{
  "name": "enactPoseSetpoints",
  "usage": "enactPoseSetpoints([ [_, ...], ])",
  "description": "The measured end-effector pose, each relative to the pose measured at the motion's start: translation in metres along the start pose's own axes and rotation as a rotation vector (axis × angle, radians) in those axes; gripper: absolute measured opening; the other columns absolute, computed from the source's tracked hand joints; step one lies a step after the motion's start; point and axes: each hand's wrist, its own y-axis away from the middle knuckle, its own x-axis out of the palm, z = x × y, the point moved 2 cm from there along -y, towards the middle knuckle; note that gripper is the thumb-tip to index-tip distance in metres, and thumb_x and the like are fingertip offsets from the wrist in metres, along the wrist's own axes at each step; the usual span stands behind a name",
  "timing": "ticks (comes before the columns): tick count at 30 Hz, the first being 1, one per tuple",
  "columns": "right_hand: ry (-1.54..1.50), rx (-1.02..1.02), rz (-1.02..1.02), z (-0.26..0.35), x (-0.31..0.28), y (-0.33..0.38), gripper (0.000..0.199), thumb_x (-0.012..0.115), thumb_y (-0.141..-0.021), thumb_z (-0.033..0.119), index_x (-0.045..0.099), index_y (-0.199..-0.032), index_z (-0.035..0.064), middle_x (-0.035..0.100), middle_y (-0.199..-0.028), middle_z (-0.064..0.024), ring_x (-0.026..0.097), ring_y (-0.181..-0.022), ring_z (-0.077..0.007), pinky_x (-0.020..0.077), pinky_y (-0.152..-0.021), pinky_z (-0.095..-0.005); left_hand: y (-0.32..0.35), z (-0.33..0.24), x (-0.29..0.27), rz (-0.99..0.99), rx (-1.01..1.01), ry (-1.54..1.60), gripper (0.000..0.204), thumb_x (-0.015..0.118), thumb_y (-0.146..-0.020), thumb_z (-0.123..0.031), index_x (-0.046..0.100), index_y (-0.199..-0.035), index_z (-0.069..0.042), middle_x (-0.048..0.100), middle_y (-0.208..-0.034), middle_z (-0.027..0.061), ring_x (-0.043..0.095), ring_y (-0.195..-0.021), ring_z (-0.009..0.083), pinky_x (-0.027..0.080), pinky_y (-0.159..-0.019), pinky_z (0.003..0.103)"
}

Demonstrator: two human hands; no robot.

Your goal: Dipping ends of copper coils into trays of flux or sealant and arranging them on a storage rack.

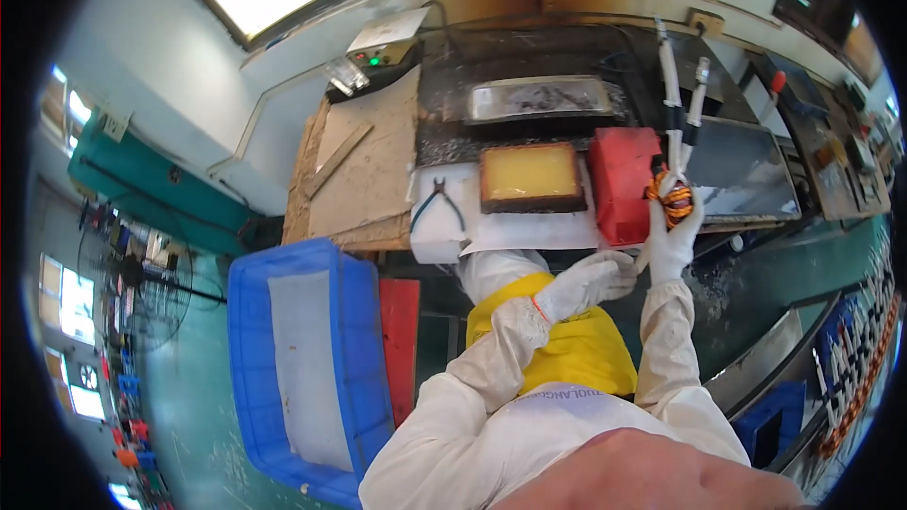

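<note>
My right hand, in a white glove, is closed around a coil of orange and black wires. Two thick leads, white with black sections, stand up from this bundle. My left hand, also gloved, is beside the right one with its fingers bent together at the fingertips; whatever is between them is too small to name. Just beyond the hands stands a red box-like block. To its left sits a brown-rimmed tray of yellow material. Cutting pliers lie on white sheeting with handles spread.
A metal-rimmed bath sits farther back on the bench. At left are a board with a wooden strip and a control box. A blue bin stands on the floor. More leads lie in a rack at right.
</note>
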Motion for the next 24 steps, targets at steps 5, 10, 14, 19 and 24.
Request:
enactPoseSetpoints([
  [5, -0.022, -0.059, 0.015, -0.013, 0.001, -0.004, 0.068, 0.076, -0.088, 0.008, 0.036, -0.143, -0.001, 0.045, -0.138, -0.0177, 0.05, -0.123, -0.0244, 0.0392, -0.107, -0.0347, 0.023, 0.034, -0.045, -0.158, -0.098, 0.301, 0.035, 0.054, -0.103, -0.026, 0.053, -0.134, -0.009, 0.058, -0.135, 0.0156, 0.054, -0.127, 0.0333, 0.04, -0.114, 0.048],
  [10, 0.007, -0.028, 0.04, -0.012, -0.002, -0.003, 0.067, 0.075, -0.089, 0.008, 0.038, -0.143, -0.0001, 0.049, -0.137, -0.0183, 0.053, -0.123, -0.0263, 0.0418, -0.107, -0.0368, 0.016, 0.032, -0.055, -0.035, 0.042, 0.309, 0.039, 0.053, -0.103, -0.027, 0.048, -0.137, -0.009, 0.059, -0.131, 0.0156, 0.055, -0.125, 0.0328, 0.041, -0.113, 0.047],
  [14, -0.072, -0.022, 0.054, -0.031, -0.006, -0.007, 0.069, 0.075, -0.09, 0.011, 0.035, -0.144, -0.0018, 0.048, -0.137, -0.0208, 0.054, -0.121, -0.0263, 0.0446, -0.105, -0.0372, 0.02, 0.028, -0.05, -0.12, -0.008, 0.304, 0.039, 0.052, -0.104, -0.029, 0.049, -0.136, -0.008, 0.059, -0.131, 0.0156, 0.056, -0.124, 0.0322, 0.044, -0.11, 0.046],
  [19, 0.037, 0.056, 0.034, -0.01, -0.005, -0.005, 0.066, 0.075, -0.091, 0.015, 0.037, -0.142, -0.003, 0.056, -0.13, -0.0225, 0.063, -0.109, -0.0248, 0.0555, -0.091, -0.035, 0.019, 0.025, -0.052, -0.066, 0.0, 0.297, 0.037, 0.049, -0.105, -0.028, 0.049, -0.135, -0.007, 0.06, -0.128, 0.0148, 0.057, -0.122, 0.0311, 0.045, -0.109, 0.045],
  [24, 0.054, 0.078, 0.023, -0.017, -0.009, -0.011, 0.069, 0.075, -0.091, 0.018, 0.035, -0.144, 0.0, 0.062, -0.115, -0.0166, 0.065, -0.089, -0.0195, 0.0566, -0.072, -0.0283, 0.018, 0.022, -0.053, -0.056, 0.001, 0.305, 0.035, 0.047, -0.105, -0.028, 0.05, -0.134, -0.008, 0.061, -0.125, 0.0135, 0.058, -0.118, 0.0295, 0.046, -0.107, 0.045],
])
